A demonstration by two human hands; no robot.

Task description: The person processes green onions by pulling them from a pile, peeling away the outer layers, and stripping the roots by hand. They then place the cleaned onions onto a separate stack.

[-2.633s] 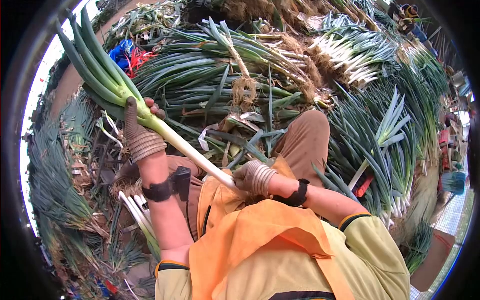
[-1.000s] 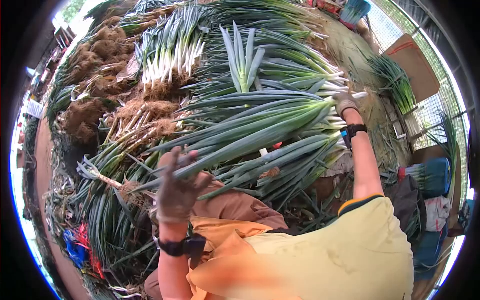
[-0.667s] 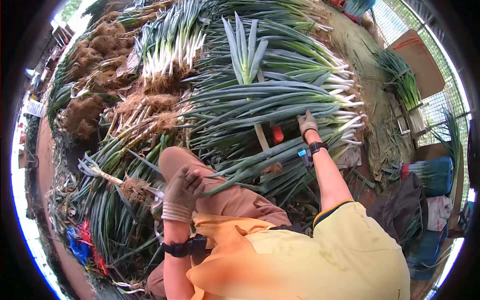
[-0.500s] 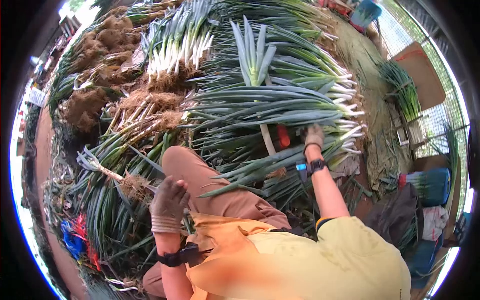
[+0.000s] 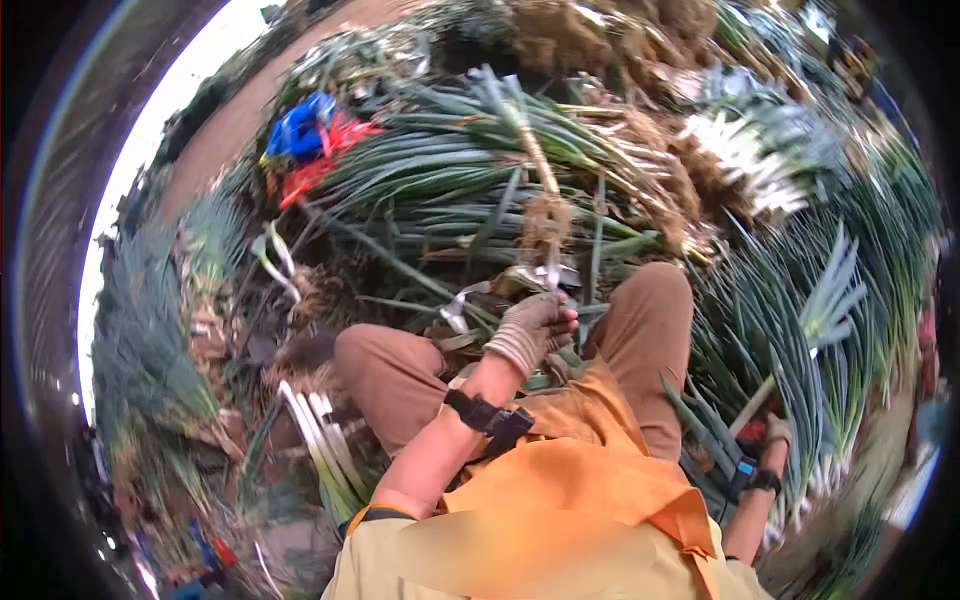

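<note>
My left hand, in a dirty knitted glove, is above my lap with its fingers curled in. A pale narrow strip touches or lies just beyond its fingers; whatever they hold is hidden. Past it, a single leek lies roots towards me on a heap of leeks. Far to the right, my right hand is at the trimmed leeks, near their white ends. Its fingers are blurred and partly hidden. A loose leek with fanned leaves lies over that pile, and a red object shows beside the hand.
Blue plastic and red ties lie at the heap's left end. A bunch with clean white stems sits at the upper right. More leeks are by my left knee, and soil-caked roots lie at the back.
The view has swung to the left, so the heap before my lap is now central and the trimmed leeks are at the right. My right hand stays at those leeks; my left remains over my lap.
</note>
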